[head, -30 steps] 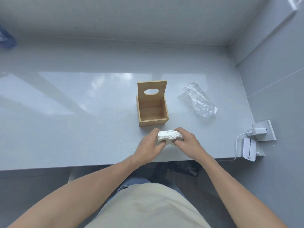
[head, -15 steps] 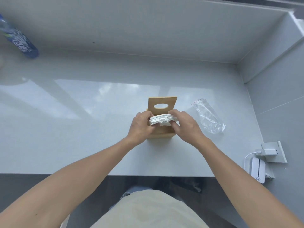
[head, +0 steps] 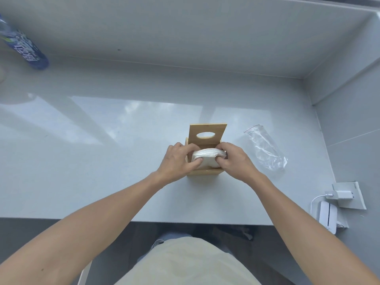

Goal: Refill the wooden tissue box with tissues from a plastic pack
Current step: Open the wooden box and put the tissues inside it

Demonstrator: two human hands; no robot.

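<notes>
The wooden tissue box (head: 205, 172) stands mid-counter with its lid (head: 208, 133) raised upright at the back; the lid has an oval hole. A white stack of tissues (head: 207, 157) sits in the box's open top, bowed upward in the middle. My left hand (head: 176, 161) grips the stack's left end and my right hand (head: 234, 159) grips its right end, both pressing it between the box walls. The box's inside is hidden by the tissues and my hands. The empty clear plastic pack (head: 265, 150) lies to the right of the box.
A blue-labelled bottle (head: 24, 50) lies at the far left back of the grey counter (head: 102, 161). A white charger and plug (head: 337, 200) with a cable sit at the counter's right front corner. Walls close off the back and right.
Both hands carried the tissue stack from the counter's front edge forward over the box and lowered it into the open top. My view shifted forward too.
</notes>
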